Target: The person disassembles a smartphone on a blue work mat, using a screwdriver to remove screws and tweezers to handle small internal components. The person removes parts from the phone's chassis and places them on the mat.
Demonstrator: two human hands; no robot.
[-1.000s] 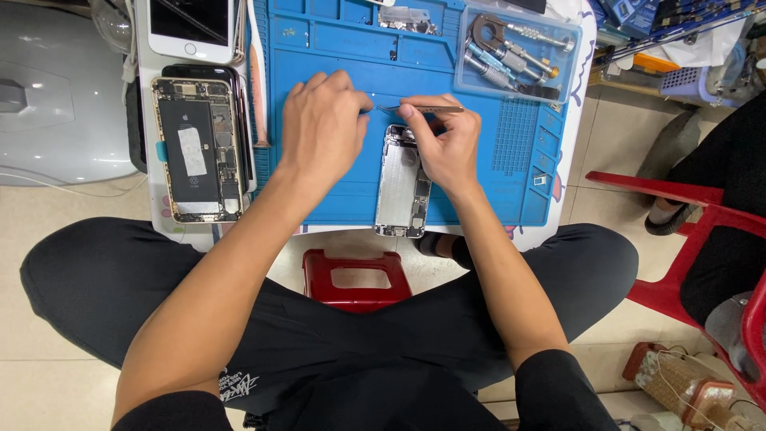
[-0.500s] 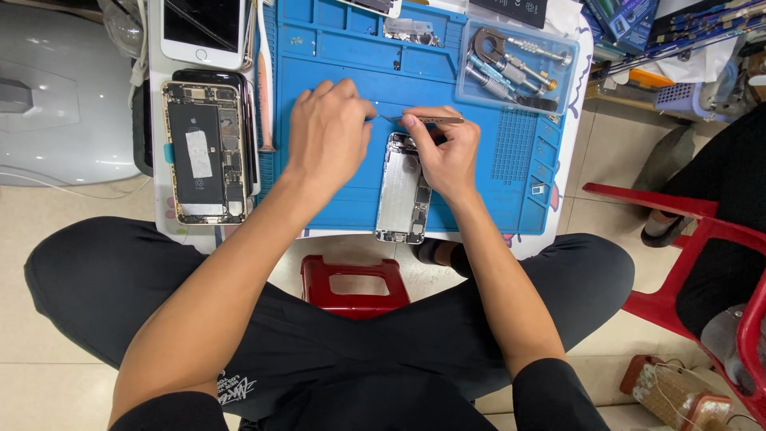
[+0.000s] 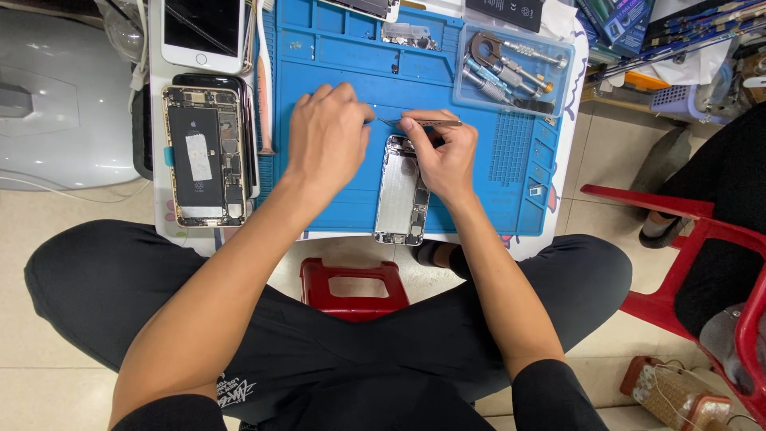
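Observation:
An opened silver phone housing (image 3: 399,195) lies upright on the blue work mat (image 3: 495,183). My right hand (image 3: 443,156) rests on its upper right edge and pinches metal tweezers (image 3: 427,122), whose tip points left just above the housing's top. My left hand (image 3: 327,136) lies on the mat to the left of the housing, fingers curled, fingertips close to the tweezer tip. Whether it holds a small part is hidden.
A second opened phone (image 3: 203,156) showing its black battery lies at the left, a white phone (image 3: 203,32) above it. A clear tray of tools (image 3: 511,68) sits at the mat's upper right. A red stool (image 3: 355,287) stands below the table; a red chair (image 3: 694,239) is at right.
The view has shifted a little between frames. My hands have stayed over the top of the housing with the tweezers; the left hand's fingertips remain close to the tweezer tip.

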